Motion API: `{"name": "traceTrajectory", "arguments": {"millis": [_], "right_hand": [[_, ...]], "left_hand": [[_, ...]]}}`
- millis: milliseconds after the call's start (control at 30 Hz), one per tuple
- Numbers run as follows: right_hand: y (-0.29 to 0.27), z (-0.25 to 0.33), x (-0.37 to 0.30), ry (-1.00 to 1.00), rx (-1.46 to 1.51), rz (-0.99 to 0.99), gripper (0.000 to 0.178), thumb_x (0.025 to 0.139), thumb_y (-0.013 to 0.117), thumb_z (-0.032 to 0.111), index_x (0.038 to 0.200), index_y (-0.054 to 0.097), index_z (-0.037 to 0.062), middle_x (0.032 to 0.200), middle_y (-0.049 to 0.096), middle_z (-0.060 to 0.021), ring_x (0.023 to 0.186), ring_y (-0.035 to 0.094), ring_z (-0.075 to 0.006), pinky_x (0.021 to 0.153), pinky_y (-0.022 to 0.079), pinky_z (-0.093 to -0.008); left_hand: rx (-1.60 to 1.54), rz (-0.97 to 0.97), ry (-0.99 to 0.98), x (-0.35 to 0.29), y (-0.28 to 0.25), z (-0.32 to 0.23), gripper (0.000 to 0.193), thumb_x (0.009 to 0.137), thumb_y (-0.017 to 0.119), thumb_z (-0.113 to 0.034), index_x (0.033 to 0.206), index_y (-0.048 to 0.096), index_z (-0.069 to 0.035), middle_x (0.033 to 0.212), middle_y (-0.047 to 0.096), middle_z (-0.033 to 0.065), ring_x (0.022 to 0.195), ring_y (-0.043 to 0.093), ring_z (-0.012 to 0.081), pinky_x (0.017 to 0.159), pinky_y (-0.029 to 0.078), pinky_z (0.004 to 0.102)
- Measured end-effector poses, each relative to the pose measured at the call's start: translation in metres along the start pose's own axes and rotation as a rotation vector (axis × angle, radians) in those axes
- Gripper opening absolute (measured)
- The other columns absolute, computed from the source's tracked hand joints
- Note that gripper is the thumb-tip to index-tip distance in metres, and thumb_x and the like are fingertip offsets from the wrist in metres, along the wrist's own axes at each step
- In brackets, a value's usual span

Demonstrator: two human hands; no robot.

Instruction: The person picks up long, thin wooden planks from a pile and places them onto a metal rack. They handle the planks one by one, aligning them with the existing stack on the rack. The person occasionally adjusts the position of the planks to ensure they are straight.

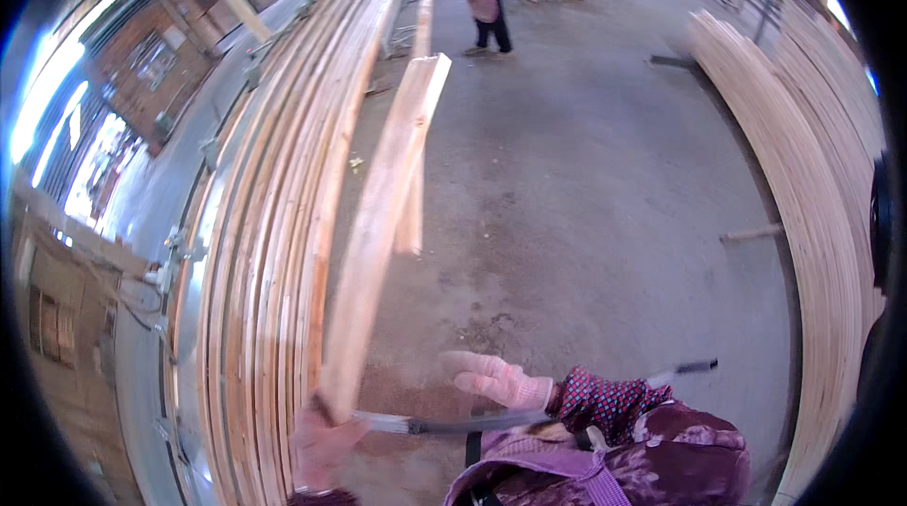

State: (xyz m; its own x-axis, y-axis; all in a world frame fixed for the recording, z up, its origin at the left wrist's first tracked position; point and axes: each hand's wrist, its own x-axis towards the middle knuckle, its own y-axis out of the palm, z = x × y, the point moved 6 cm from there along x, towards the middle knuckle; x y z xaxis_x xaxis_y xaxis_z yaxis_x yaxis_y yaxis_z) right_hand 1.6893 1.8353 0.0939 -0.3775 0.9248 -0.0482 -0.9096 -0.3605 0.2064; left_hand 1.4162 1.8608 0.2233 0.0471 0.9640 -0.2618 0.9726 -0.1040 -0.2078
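A long pale wooden board (383, 213) slants up and away from me, its far end raised beside the stacked boards. At its near end my left hand (323, 449), somewhat blurred, is closed round the wood. My right hand (498, 381), in a pink knitted glove, is held out over the floor with fingers stretched and nothing in it. A grey metal bar (453, 425) runs crosswise just below the right hand; I cannot tell whether they touch. Behind the held board, part of a second board (412, 213) shows.
Long boards (274, 194) lie side by side along a metal frame on the left. A tall stack of boards (803, 185) stands along the right, with a short bar (753, 234) jutting from it. Another person (484, 0) stands at the far end on the concrete floor (586, 175).
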Motion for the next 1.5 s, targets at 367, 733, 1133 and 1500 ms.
{"name": "traceTrajectory", "arguments": {"millis": [367,733,1133,1500], "right_hand": [[-0.014,-0.019,-0.197,0.164,0.474,-1.14,0.037,0.096,0.062,0.019,0.129,0.061,0.002,0.106,0.071,-0.0061,0.091,0.067,-0.0145,0.079,0.056,-0.0287],[-0.088,-0.045,-0.45,-0.128,0.455,-1.536,0.032,0.097,0.063,0.019,0.123,0.064,-0.0004,0.101,0.069,-0.0026,0.09,0.064,-0.0108,0.079,0.053,-0.0268],[-0.214,-0.028,-0.673,-0.146,0.352,-1.618,0.036,0.096,0.066,0.016,0.127,0.061,-0.0017,0.107,0.069,-0.002,0.096,0.062,-0.009,0.084,0.052,-0.0267],[-0.388,-0.011,-0.72,-0.157,0.235,-1.43,0.035,0.098,0.063,0.013,0.129,0.06,-0.0029,0.108,0.068,-0.0023,0.096,0.063,-0.0107,0.086,0.05,-0.0254]], "left_hand": [[0.678,0.719,0.099,-0.086,0.288,0.092,0.082,0.075,0.08,-0.051,0.134,0.049,-0.004,0.114,0.067,0.0241,0.108,0.066,0.0413,0.091,0.053,0.0473],[0.749,1.075,0.641,-0.176,0.421,0.107,0.069,0.092,0.061,-0.048,0.14,0.049,0.001,0.126,0.063,0.022,0.118,0.06,0.0365,0.1,0.047,0.0419],[1.067,0.898,0.389,-0.192,0.631,0.281,0.071,0.094,0.056,-0.049,0.147,0.042,-0.005,0.148,0.046,0.0219,0.135,0.046,0.039,0.111,0.036,0.045],[1.031,1.004,0.01,-0.192,0.715,0.324,0.083,0.087,0.063,-0.057,0.144,0.045,0.001,0.138,0.055,0.027,0.126,0.056,0.0364,0.102,0.045,0.0496]]}}
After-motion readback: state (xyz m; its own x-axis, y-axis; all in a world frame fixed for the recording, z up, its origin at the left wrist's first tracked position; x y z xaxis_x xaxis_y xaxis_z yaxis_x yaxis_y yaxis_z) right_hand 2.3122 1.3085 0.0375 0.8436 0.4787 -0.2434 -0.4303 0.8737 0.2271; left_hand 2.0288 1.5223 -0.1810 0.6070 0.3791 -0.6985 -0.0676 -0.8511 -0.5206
